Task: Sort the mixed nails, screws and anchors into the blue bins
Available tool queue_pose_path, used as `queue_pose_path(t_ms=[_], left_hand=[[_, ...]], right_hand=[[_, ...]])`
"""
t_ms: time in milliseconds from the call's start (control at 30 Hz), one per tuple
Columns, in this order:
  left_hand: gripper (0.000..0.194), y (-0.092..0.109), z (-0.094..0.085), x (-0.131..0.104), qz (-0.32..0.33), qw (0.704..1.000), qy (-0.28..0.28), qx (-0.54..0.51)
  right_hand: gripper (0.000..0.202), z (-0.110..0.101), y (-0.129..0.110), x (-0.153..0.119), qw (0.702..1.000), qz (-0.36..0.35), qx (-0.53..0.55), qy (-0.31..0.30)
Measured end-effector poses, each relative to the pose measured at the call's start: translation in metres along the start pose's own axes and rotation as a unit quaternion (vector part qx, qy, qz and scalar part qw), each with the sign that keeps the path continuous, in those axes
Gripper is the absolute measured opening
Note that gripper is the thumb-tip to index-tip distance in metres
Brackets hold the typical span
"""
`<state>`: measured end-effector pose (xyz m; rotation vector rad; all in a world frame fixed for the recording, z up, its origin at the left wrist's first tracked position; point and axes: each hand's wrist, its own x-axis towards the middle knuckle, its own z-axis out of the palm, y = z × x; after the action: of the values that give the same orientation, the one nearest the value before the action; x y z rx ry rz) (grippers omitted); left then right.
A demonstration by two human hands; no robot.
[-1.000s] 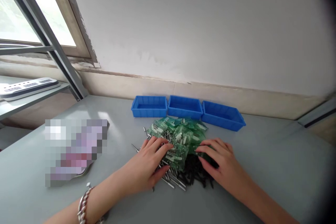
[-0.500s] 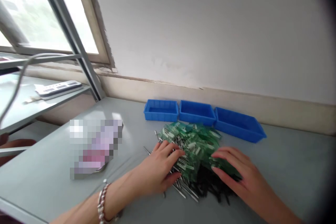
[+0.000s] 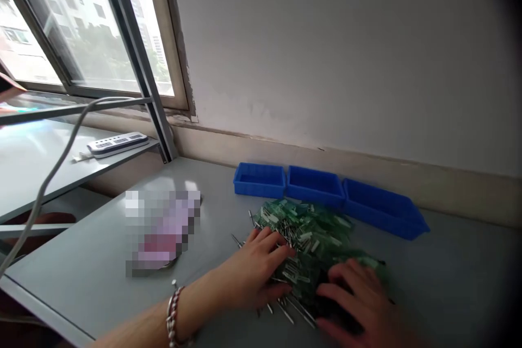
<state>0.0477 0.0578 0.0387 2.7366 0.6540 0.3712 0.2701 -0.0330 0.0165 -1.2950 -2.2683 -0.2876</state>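
Resting flat on the counter (image 3: 101, 261), both hands spread open fingers (image 3: 272, 239) over the pile of green parts (image 3: 316, 234), left hand (image 3: 255, 272) and right hand (image 3: 359, 299) gripping nothing.

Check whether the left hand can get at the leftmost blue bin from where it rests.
Probably yes: the left hand rests on the pile, and bare table lies between it and the leftmost blue bin.

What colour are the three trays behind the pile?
Blue, all three trays; clear in the head view.
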Motion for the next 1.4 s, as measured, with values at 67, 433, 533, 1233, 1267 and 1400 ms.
queue_pose_path(t_ms=[67,433,533,1233,1267,1400], left_hand=[[0.038,0.000,0.001,0.001,-0.001,1.000,0.011,0.006],[0.018,-0.005,0.006,0.002,-0.024,0.997,0.067,0.027],[0.016,-0.005,0.006,0.002,-0.015,0.997,0.066,0.024],[0.012,0.011,0.004,0.002,0.054,0.998,0.024,-0.021],[0.012,0.012,0.005,0.001,0.055,0.998,0.022,-0.021],[0.012,0.013,0.006,0.001,0.059,0.998,0.017,-0.019]], right_hand=[[0.011,0.006,-0.011,0.000,1.000,0.017,-0.006,-0.018],[0.015,0.005,-0.017,0.004,0.997,0.063,0.045,-0.020],[0.015,0.005,-0.017,0.004,0.996,0.065,0.058,-0.024],[0.016,0.003,-0.020,0.006,0.990,0.088,0.106,-0.026],[0.016,0.003,-0.020,0.005,0.990,0.088,0.111,-0.022],[0.017,0.003,-0.023,0.005,0.988,0.089,0.129,-0.010]])
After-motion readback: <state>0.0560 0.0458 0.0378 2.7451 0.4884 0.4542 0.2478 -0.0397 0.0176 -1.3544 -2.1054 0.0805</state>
